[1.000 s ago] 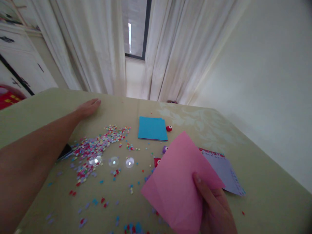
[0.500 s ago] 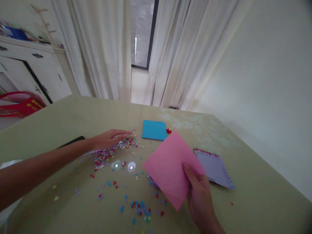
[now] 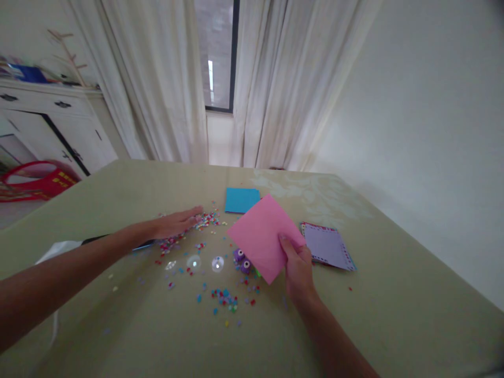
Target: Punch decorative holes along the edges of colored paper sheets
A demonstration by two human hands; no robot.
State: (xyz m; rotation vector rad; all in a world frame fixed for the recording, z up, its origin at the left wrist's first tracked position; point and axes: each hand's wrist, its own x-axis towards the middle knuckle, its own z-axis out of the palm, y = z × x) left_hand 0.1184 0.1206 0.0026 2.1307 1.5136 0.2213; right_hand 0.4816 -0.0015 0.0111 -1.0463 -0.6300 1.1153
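Observation:
My right hand grips a square sheet of pink paper by its right corner, thumb on top. The sheet is held tilted above the table. Just beneath its lower left edge are purple pieces with eyes, partly covered by it. My left hand is stretched out low over a heap of small coloured confetti pieces, fingers extended and holding nothing. Part of the heap is hidden under that hand. Behind the pink sheet lies a stack of blue paper.
Lilac paper with a decorated border lies at the right. Loose confetti and clear shiny discs are scattered in the middle. A dark flat object and something white sit by my left forearm. Curtains hang beyond the table.
The view has shifted a little. The pink sheet now shows more of the purple pieces with eyes and hides the small red piece beside the blue stack. My left hand stays over the heap.

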